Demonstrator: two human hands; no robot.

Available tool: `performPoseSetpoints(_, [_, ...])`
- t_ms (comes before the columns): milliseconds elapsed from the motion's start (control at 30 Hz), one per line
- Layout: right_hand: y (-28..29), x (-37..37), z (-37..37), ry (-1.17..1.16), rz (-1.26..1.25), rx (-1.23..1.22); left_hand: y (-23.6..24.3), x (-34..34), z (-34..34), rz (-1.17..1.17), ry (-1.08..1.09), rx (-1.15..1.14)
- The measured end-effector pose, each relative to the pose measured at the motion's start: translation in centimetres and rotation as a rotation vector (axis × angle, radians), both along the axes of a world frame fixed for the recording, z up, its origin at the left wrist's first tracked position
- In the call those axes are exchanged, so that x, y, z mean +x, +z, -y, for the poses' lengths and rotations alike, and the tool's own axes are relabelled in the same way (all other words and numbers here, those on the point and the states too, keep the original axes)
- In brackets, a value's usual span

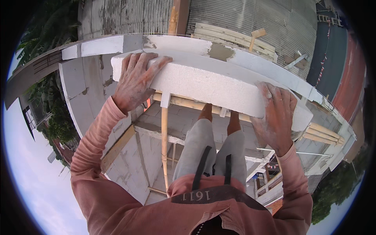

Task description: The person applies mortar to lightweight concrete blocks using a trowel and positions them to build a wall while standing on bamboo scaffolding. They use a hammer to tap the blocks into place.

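A long white lightweight block (203,81) lies crosswise in front of me, held in both dust-coated hands. My left hand (135,78) grips it near its left end, fingers curled over the upper edge. My right hand (274,113) wraps over the block near its right end. Just beyond it runs the white block wall top (176,43), with a grey mortar patch (220,51). Whether the block rests on that wall or hangs just clear, I cannot tell.
Bamboo poles (164,145) and planks stand below, around my legs (229,152), high over block-walled rooms. More bamboo (321,133) lies at right. Corrugated roofs (258,19) spread beyond the wall. A dark paved road (323,51) runs at far right; trees (55,117) are at left.
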State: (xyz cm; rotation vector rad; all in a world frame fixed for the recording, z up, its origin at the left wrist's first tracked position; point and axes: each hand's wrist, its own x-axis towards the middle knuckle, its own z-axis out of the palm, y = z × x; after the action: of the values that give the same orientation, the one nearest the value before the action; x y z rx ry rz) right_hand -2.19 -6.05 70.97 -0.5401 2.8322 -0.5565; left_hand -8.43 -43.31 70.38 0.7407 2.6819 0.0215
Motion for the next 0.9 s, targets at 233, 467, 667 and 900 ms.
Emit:
performPoseSetpoints(233, [-1.6,-3.0,3.0,0.051,-0.042,0.009,-2.5,-3.7,4.4,-0.065,-0.078,0.012])
performPoseSetpoints(467, [-2.9,-4.2,4.2,0.025,-0.095,0.107,-4.0,-5.9,5.6,-0.153,-0.12,0.104])
performPoseSetpoints(667, [-3.9,-4.8,4.6,0.016,-0.117,0.082,-4.8,-6.0,5.3,-0.075,-0.064,0.006])
performPoseSetpoints(900, [-5.0,-4.7,4.8,-0.051,-0.015,0.057,-4.8,-5.7,4.6,-0.056,-0.062,-0.002])
